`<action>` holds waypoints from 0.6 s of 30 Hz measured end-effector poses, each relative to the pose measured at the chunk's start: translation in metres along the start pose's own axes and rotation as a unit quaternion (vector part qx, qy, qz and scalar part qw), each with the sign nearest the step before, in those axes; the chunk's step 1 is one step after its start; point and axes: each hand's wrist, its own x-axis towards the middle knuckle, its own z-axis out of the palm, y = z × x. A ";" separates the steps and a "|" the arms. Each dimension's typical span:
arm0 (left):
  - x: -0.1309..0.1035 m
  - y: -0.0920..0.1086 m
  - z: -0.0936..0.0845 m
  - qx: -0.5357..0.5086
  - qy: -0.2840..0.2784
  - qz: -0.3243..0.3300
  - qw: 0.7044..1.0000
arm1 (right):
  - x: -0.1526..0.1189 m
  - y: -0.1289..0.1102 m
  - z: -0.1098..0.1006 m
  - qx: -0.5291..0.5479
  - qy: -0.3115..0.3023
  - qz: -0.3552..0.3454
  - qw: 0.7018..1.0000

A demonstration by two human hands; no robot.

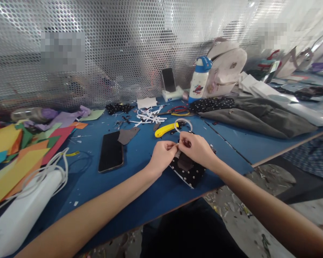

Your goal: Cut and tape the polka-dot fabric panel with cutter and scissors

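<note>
My left hand [163,154] and my right hand [196,147] meet above the blue table, fingertips pinched together. A tiny pale bit shows between them, too small to name. Under my right hand lies a piece of black fabric with white dots [191,175], with a dark patch on its upper part. Just beyond my fingers is a translucent ring [187,120], perhaps a tape roll. It rests over the dark end of a yellow-handled cutter [165,129]. To the left of my left hand, a black phone [111,152] lies flat beneath a grey scrap [129,135].
Coloured paper [18,161] and a white power strip [29,211] with its cord occupy the left. Behind are white paper strips [150,116], red-and-yellow-handled scissors [181,111], a propped phone [168,80], a bottle [199,80] and a backpack [227,68]. Grey cloth [269,116] lies right.
</note>
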 end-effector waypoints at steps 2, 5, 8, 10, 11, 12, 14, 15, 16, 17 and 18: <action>-0.001 0.001 -0.001 -0.006 -0.004 -0.003 1.000 | 0.002 0.006 -0.002 0.017 0.015 0.001 1.000; -0.001 0.002 -0.004 -0.016 -0.012 -0.010 1.000 | 0.004 0.015 -0.009 0.046 0.026 0.000 0.999; 0.000 0.003 -0.007 -0.025 -0.028 -0.016 0.999 | 0.005 0.020 -0.022 0.070 0.015 -0.038 0.997; 0.001 0.003 -0.008 -0.030 -0.040 -0.020 0.999 | 0.008 0.022 -0.031 0.057 0.026 -0.091 0.994; 0.001 0.003 -0.009 -0.033 -0.045 -0.021 0.998 | 0.011 0.023 -0.034 0.044 0.029 -0.121 0.991; 0.002 0.003 -0.009 -0.036 -0.049 -0.023 0.998 | 0.015 0.024 -0.037 0.031 0.023 -0.147 0.988; 0.003 0.004 -0.009 -0.042 -0.051 -0.029 0.997 | 0.025 0.029 -0.039 0.028 -0.025 -0.180 0.983; 0.003 0.004 -0.010 -0.044 -0.053 -0.033 0.997 | 0.031 0.032 -0.040 0.033 -0.058 -0.187 0.980; 0.004 0.005 -0.010 -0.045 -0.055 -0.038 0.997 | 0.036 0.035 -0.039 0.039 -0.088 -0.193 0.977; 0.004 0.005 -0.011 -0.046 -0.058 -0.044 0.996 | 0.041 0.037 -0.039 0.043 -0.113 -0.198 0.973; 0.004 0.006 -0.011 -0.046 -0.061 -0.050 0.996 | 0.045 0.039 -0.039 0.046 -0.131 -0.202 0.970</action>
